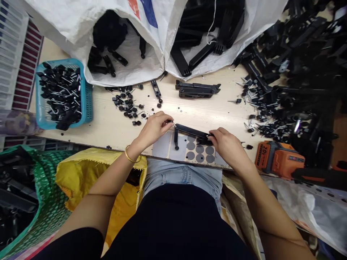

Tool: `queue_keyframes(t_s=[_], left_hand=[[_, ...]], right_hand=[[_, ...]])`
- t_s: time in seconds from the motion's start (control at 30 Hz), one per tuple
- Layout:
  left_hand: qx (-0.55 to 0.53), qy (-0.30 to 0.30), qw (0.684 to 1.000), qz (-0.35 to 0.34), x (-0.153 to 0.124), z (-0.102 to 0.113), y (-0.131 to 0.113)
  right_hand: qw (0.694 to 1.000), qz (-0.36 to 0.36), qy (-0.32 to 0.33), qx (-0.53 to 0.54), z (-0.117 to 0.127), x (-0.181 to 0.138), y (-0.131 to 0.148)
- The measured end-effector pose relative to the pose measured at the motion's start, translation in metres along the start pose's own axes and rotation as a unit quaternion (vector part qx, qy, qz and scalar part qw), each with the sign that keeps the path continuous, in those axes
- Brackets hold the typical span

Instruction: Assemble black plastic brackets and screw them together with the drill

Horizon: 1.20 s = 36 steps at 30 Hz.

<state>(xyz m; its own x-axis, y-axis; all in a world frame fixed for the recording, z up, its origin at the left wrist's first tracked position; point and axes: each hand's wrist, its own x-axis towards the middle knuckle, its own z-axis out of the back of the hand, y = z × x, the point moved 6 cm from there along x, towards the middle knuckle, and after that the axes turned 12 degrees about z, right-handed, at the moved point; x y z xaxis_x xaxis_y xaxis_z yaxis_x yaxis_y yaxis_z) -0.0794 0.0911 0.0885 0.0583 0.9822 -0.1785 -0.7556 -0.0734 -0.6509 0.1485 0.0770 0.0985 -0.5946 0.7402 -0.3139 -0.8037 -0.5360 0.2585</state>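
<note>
A long black plastic arm (192, 130) spans the gap between my two hands, above the front of the wooden table. My left hand (157, 126) pinches a small black-headed screw at the arm's left end. A shorter black piece (176, 140) hangs down from that end. At the right end, my right hand (225, 145) is closed on a black-headed screw, its metal shank just showing at the fingertips. Beneath lies a grey sheet with dark round pads (200, 148). Beyond my hands sits a folded black bracket assembly (197, 89).
A blue basket (88, 97) of black-headed screws stands at left. White sacks (130, 74) with black parts line the back. Loose screws (127, 101) lie scattered near the basket; more parts pile up at right. An orange power tool battery (280, 159) sits at the right front edge.
</note>
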Motion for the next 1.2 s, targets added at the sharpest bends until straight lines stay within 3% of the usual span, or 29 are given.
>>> queue_keyframes(t_s=[0.1, 0.2, 0.37, 0.57, 0.73, 0.83, 0.97, 1.1, 1.2], left_hand=[[0.037, -0.011, 0.999, -0.019, 0.001, -0.004, -0.005], [0.105, -0.011, 0.993, -0.058, -0.002, -0.011, -0.018], [0.177, 0.041, 0.976, -0.122, -0.005, -0.024, -0.023], [0.153, 0.033, 0.968, -0.195, 0.0, -0.024, -0.011], [0.153, 0.078, 0.959, -0.226, 0.013, -0.031, -0.012], [0.132, 0.083, 0.971, -0.18, 0.017, -0.035, -0.008], [0.033, 0.056, 0.998, -0.025, 0.0, -0.041, 0.003], [-0.052, 0.126, 0.976, 0.167, -0.037, -0.076, 0.006], [0.006, 0.127, 0.964, 0.232, -0.049, -0.091, 0.002]], right_hand=[[0.999, 0.007, 0.031, -0.022, -0.006, 0.007, 0.002], [0.999, 0.028, 0.018, -0.034, -0.011, 0.01, 0.001], [0.994, 0.044, -0.095, 0.011, -0.028, 0.001, -0.014], [0.971, 0.109, -0.209, 0.044, -0.061, -0.027, -0.026], [0.943, 0.115, -0.311, 0.027, -0.047, -0.034, -0.016], [0.94, 0.143, -0.31, 0.018, -0.035, -0.013, 0.007], [0.959, 0.195, -0.205, -0.022, -0.046, 0.031, 0.035], [0.965, 0.193, -0.162, -0.067, -0.062, 0.048, 0.036], [0.964, 0.195, -0.157, -0.094, -0.063, 0.048, 0.032]])
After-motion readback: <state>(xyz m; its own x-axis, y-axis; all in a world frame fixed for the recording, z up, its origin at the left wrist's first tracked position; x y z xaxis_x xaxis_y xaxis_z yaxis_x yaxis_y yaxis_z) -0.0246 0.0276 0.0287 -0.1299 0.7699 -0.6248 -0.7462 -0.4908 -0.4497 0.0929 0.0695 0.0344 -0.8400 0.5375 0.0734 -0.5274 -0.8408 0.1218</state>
